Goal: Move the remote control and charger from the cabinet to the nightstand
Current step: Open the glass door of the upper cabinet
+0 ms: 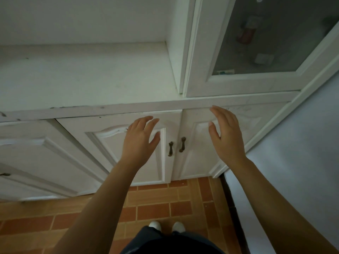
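I stand facing a white cabinet (110,109) with a bare counter shelf and shut lower doors. My left hand (140,138) is held out in front of the left lower door, fingers apart, holding nothing. My right hand (226,134) hovers before the right lower door, just under the counter edge, also open and empty. Two dark metal handles (177,146) sit between my hands. No remote control or charger shows on the counter. Behind the frosted glass door (271,35) at the upper right, blurred items stand on shelves; I cannot tell what they are.
Orange brick-pattern tiles (156,204) cover the floor below, with my white shoes (167,226) near the bottom edge. A pale wall (302,162) closes in on the right. More shut lower doors (36,153) run to the left.
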Motion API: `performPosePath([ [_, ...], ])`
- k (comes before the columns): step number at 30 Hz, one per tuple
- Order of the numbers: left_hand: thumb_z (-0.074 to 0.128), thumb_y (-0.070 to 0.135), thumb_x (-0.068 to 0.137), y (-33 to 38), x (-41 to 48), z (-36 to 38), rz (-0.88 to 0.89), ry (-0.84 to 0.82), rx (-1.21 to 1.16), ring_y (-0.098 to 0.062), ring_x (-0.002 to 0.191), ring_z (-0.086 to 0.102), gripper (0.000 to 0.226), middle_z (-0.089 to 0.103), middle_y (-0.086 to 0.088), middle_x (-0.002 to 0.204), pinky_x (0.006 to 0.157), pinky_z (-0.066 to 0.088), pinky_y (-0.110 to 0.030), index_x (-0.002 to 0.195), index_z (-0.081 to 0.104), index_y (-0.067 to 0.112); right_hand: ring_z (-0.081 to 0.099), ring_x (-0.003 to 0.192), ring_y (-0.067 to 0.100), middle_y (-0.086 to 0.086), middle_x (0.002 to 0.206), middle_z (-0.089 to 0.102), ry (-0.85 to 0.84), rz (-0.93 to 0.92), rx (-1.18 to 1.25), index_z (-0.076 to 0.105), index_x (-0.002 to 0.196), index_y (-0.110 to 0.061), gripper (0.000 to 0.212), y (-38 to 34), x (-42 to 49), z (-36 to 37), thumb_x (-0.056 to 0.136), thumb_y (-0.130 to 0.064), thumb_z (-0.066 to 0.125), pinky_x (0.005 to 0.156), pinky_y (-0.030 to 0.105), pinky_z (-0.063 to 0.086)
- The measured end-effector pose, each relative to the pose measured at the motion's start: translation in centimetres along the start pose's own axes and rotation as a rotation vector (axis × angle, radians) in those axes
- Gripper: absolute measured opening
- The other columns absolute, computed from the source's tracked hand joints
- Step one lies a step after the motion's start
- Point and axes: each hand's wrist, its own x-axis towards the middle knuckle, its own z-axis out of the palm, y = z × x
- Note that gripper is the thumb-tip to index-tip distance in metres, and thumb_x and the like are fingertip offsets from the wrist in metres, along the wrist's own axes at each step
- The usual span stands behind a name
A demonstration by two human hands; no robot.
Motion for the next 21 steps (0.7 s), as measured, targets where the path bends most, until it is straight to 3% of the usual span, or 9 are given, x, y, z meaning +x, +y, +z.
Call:
performPosePath([
  [4, 0.059, 0.019, 0.086, 0.8, 2.1, -1.5, 0.062, 0.134, 0.023, -0.032, 0.111, 0.056, 0.036, 0.061, -0.015, 0.119, 0.097, 0.042, -0.044, 0.12, 0.053, 0.008, 0.039, 0.128, 0.022, 0.01, 0.135, 0.048, 0.081, -0.048, -0.002, 0.042, 0.13, -0.01, 0.044, -0.8, 2.1, -1.4, 0.092, -0.028, 0.034, 0.108, 0.026, 0.027],
  [13, 0.054, 0.021, 0.089, 3.1, 10.1, -6.6, 0.123, 0.31, 0.054, -0.034, 0.115, 0.052, 0.039, 0.058, -0.016, 0.124, 0.099, 0.04, -0.045, 0.126, 0.048, 0.009, 0.035, 0.129, 0.024, 0.011, 0.139, 0.044, 0.263, -0.209, -0.024, 0.042, 0.131, -0.009, 0.044, -4.9, 9.5, -6.5, 0.09, -0.026, 0.037, 0.106, 0.027, 0.025],
  [21, 0.056, 0.022, 0.087, 4.2, 14.3, -9.1, 0.196, 0.366, 0.051, -0.034, 0.115, 0.052, 0.041, 0.058, -0.016, 0.123, 0.098, 0.041, -0.045, 0.125, 0.049, 0.009, 0.034, 0.131, 0.026, 0.012, 0.141, 0.041, 0.349, -0.302, -0.089, 0.037, 0.134, -0.009, 0.048, -8.0, 14.4, -10.4, 0.09, -0.028, 0.037, 0.11, 0.03, 0.021],
])
